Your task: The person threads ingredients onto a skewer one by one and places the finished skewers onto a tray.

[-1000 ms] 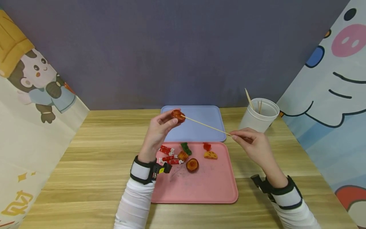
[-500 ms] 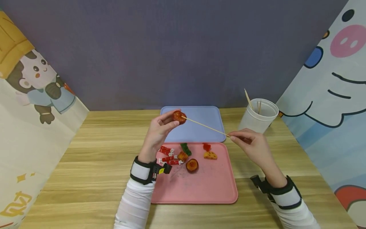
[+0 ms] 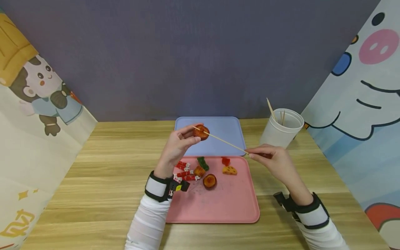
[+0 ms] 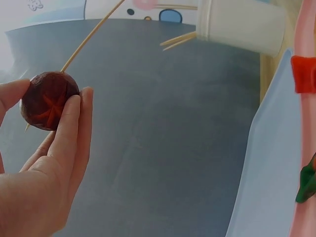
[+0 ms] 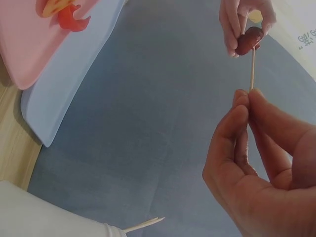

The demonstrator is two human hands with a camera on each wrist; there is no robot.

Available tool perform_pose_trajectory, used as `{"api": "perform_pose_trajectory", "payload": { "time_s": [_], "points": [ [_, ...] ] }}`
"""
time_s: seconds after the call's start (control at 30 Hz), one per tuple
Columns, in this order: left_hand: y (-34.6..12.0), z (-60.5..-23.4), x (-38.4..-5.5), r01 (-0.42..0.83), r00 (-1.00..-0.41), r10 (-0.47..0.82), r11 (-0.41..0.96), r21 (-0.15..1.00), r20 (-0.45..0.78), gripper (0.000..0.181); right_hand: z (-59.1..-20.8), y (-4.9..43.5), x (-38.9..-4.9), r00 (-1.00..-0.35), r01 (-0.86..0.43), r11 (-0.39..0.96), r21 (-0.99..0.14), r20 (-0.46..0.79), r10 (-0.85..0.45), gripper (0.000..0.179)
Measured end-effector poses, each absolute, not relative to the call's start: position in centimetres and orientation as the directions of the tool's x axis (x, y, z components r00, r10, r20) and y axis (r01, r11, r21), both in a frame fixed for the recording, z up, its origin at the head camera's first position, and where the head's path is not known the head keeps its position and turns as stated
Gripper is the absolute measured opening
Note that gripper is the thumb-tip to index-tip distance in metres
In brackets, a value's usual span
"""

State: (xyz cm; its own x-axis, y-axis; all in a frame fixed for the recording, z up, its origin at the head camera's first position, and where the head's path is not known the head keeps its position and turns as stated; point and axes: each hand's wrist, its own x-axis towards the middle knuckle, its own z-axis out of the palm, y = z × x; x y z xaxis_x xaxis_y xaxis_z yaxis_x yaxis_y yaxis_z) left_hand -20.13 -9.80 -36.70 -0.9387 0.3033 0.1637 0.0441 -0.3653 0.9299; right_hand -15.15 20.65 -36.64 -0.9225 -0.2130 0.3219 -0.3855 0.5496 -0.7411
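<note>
In the head view my left hand (image 3: 175,150) pinches a brown shiitake mushroom (image 3: 203,134) by its edge, above the blue tray. An orange star-shaped cut marks the cap of this mushroom (image 4: 49,108) in the left wrist view. My right hand (image 3: 275,160) pinches a thin wooden skewer (image 3: 225,141) near its right end. The skewer runs across the mushroom's underside, and its tip shows past the far edge. Whether it pierces the stem is hard to tell. A second mushroom (image 3: 209,181) lies underside up on the pink tray (image 3: 228,205).
Also on the pink tray are red-and-white rolls (image 3: 189,177), a green piece (image 3: 202,163), an orange-brown chunk (image 3: 199,171), a yellow half-round (image 3: 229,170) and a red piece (image 3: 225,161). Behind it lies the blue tray (image 3: 222,125). A white cup (image 3: 278,133) with several sticks stands right.
The mushroom and left hand have moved right and slightly down toward the right hand. The skewer tip, earlier at the mushroom's middle, now reaches past its left edge.
</note>
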Motion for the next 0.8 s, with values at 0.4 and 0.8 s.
{"api": "perform_pose_trajectory", "payload": {
  "time_s": [0.4, 0.8],
  "points": [
    [-8.3, -37.5, -20.1, 0.042, -0.914, 0.371, -0.318, 0.947, 0.166, 0.045, -37.1, 20.3, -15.2, -0.923, -0.386, 0.514, -0.766, 0.329, -0.202, 0.017],
    [-6.1, -38.0, -19.6, -0.008, -0.876, 0.468, -0.259, 0.966, 0.118, 0.046, -37.5, 19.6, -15.2, -0.922, -0.388, 0.516, -0.764, 0.324, -0.213, 0.015]
  ]
}}
